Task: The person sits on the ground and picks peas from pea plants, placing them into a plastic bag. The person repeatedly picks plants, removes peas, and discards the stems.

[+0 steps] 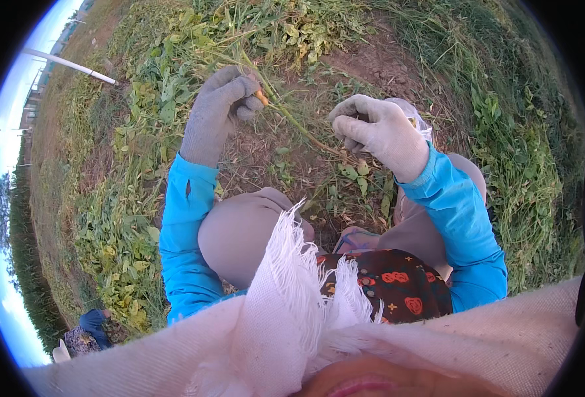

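Note:
My left hand (223, 109), in a grey knit glove, closes its fingers on a long green plant stem (295, 119). A small orange piece (261, 97) shows at its fingertips; what it is I cannot tell. From there the stem slants down to the right and turns brown near its lower end. My right hand (377, 129), in a pale, soiled glove, hovers by that lower end with its fingers curled. Whether something small sits inside those fingers is hidden. Behind the right wrist shows a clear plastic item (411, 114), partly covered by the glove.
Cut, leafy plants (173, 89) lie in a band ahead and to the left. Long grass (511, 149) covers the right side. Bare soil (377, 59) shows between them. A white pole (74, 64) stands far left. Another person (91, 330) is low at the lower left.

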A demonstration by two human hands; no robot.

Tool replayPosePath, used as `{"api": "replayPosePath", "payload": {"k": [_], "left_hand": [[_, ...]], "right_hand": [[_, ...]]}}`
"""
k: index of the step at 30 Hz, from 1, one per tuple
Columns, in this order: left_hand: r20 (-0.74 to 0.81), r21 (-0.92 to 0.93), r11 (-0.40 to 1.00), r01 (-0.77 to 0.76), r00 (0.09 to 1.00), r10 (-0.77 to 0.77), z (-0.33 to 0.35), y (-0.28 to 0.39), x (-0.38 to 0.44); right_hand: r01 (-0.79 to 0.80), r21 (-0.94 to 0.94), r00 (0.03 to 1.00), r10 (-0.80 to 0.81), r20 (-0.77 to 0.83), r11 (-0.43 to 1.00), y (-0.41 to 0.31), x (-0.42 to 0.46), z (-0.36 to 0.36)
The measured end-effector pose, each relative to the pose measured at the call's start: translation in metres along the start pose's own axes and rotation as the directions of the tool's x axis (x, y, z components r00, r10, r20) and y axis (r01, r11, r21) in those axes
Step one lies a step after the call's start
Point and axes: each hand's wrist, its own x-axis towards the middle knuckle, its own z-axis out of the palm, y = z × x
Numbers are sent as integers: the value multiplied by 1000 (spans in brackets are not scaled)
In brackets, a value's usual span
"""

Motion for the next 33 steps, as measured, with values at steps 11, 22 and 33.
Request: {"api": "replayPosePath", "payload": {"k": [11,22,33], "left_hand": [[-157,130,990,-53,985,73,83,-3,-61],[-49,-57,997,59,997,-62,87,-22,-75],[-24,71,997,39,999,-37,94,-17,-74]], "right_hand": [[365,-480,883,-460,-95,798,20,10,44],[204,-208,979,-199,45,957,27,3,8],[412,-517,864,-502,-39,750,36,-1,17]]}}
